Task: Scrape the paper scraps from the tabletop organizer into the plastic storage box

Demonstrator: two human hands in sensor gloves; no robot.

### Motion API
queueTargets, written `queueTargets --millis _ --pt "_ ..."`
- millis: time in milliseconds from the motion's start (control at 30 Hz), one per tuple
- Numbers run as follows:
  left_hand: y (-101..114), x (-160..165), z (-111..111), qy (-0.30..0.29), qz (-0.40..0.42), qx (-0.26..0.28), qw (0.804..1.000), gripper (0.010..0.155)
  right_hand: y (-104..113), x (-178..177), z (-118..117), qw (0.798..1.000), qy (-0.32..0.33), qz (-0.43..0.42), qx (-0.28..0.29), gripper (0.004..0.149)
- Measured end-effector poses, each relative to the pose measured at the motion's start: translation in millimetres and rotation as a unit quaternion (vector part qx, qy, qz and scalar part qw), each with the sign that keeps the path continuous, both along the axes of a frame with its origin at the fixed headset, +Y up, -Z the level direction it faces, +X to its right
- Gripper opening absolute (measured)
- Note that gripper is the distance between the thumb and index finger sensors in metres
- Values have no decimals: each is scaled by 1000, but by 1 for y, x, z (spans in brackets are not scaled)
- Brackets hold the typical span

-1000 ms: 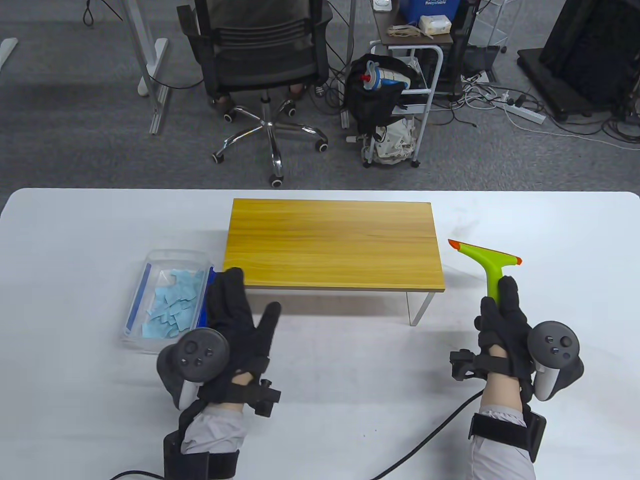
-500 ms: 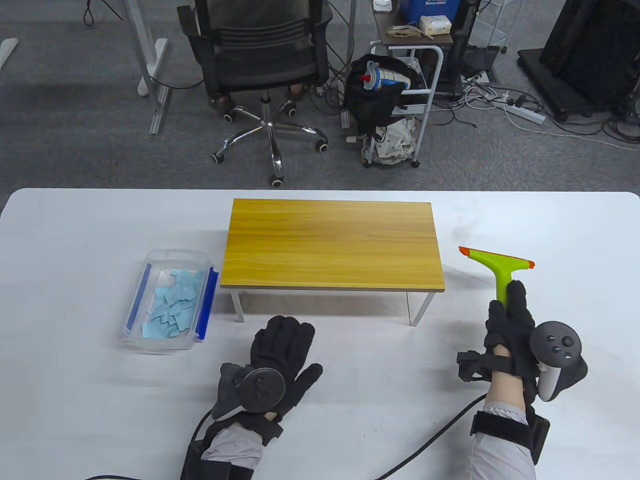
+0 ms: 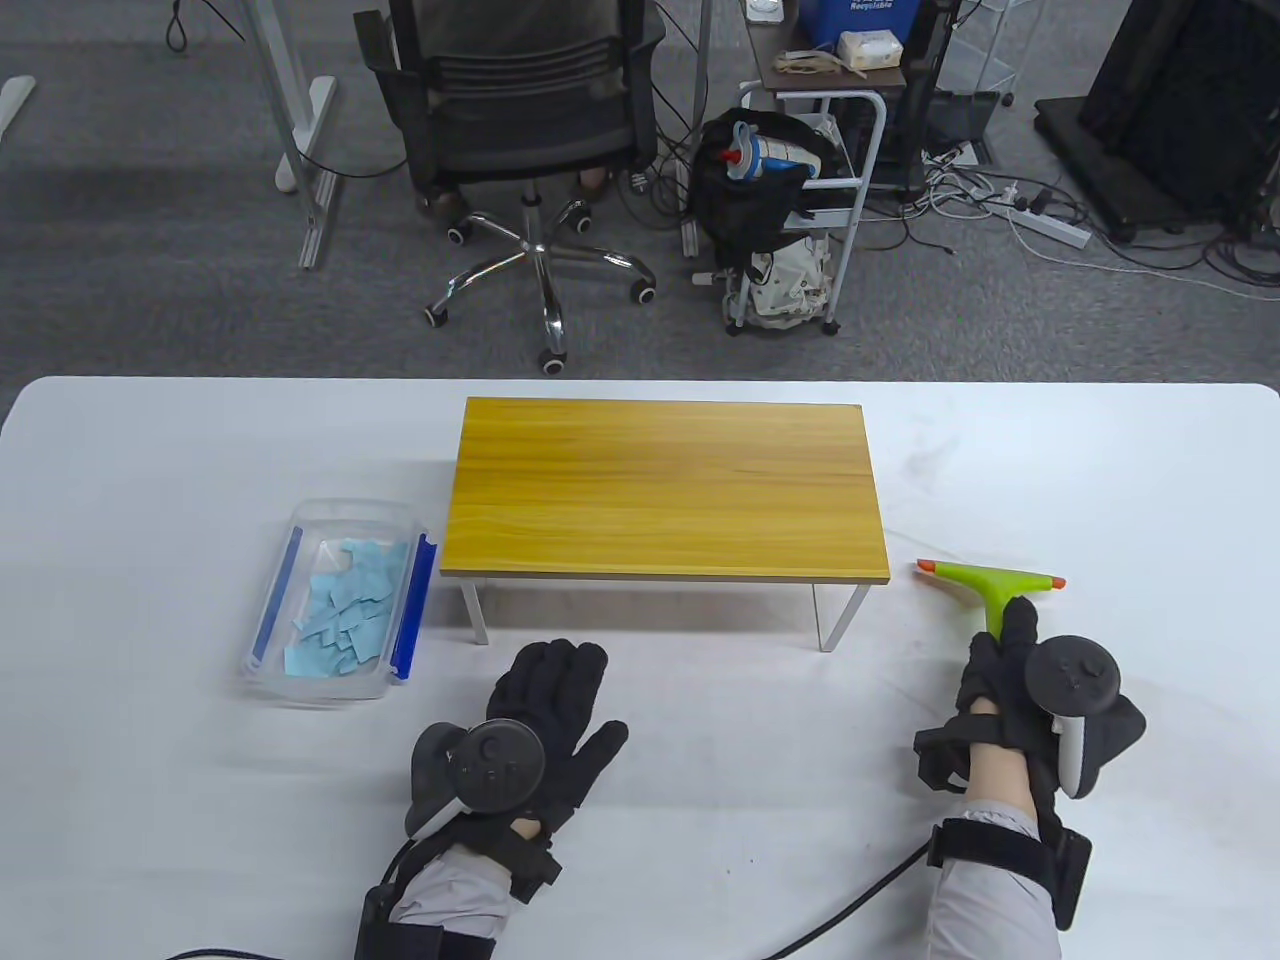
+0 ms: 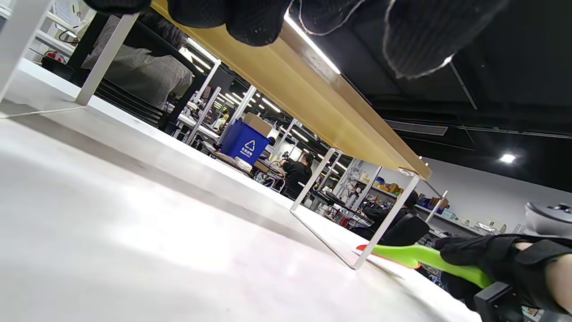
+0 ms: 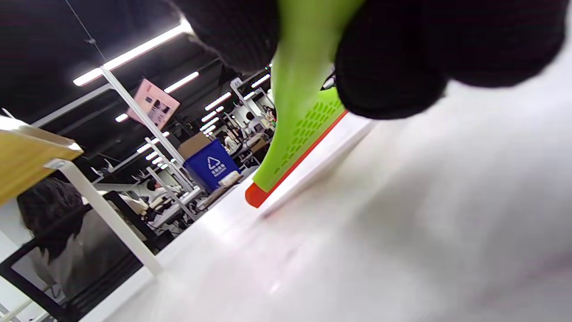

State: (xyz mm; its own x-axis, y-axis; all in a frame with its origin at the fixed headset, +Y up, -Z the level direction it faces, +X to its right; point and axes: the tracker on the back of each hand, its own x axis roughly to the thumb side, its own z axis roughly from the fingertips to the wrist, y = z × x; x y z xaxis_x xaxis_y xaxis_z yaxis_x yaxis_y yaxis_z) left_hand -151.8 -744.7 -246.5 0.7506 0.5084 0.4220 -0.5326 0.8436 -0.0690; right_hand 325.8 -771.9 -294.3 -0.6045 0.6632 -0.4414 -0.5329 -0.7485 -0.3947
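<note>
While resting on the white table point(image 3: 150, 450): wooden organizer point(image 3: 665, 488) at centre; plastic storage box point(image 3: 335, 600) just left, blue paper scraps point(image 3: 345, 610) inside. Left hand point(image 3: 540, 715) flat, fingers spread, gripping nothing. Right hand point(image 3: 1010, 680) wrapped around green scraper point(image 3: 990, 590) handle, blade at tabletop.

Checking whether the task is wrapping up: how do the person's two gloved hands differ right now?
The right hand grips the green scraper with the orange blade by its handle; the left hand holds nothing. The left hand lies flat, fingers extended, in front of the wooden-topped organizer; the right hand is curled, to the organizer's right. Both wear black gloves with trackers and are low over the white table.
</note>
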Motion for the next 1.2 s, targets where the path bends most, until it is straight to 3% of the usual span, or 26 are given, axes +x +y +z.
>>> queueTargets --millis 133,267,333,833,933,1067,1100,1200 --pt "0 -3 -1 10 4 1 1000 74 -4 -3 -2 999 6 11 -48 57" --pt "-1 -8 -2 19 15 -7 1000 74 -7 -10 -7 984 45 24 -168 67" --pt "-1 -10 -2 22 18 -8 1000 74 -11 -12 -9 979 54 32 -193 72" --pt "3 -18 -2 48 -3 17 999 74 -12 -15 -9 972 64 47 -223 76" --pt "5 -19 -2 52 2 19 998 74 10 -18 -6 984 60 48 -158 73" --pt "8 -21 -1 68 4 32 997 75 75 -41 6 993 104 47 12 69" --pt "10 -22 0 71 5 37 997 76 97 -56 12 986 138 48 80 67" --pt "16 -24 5 84 9 63 994 79 128 -94 29 954 215 69 195 66"
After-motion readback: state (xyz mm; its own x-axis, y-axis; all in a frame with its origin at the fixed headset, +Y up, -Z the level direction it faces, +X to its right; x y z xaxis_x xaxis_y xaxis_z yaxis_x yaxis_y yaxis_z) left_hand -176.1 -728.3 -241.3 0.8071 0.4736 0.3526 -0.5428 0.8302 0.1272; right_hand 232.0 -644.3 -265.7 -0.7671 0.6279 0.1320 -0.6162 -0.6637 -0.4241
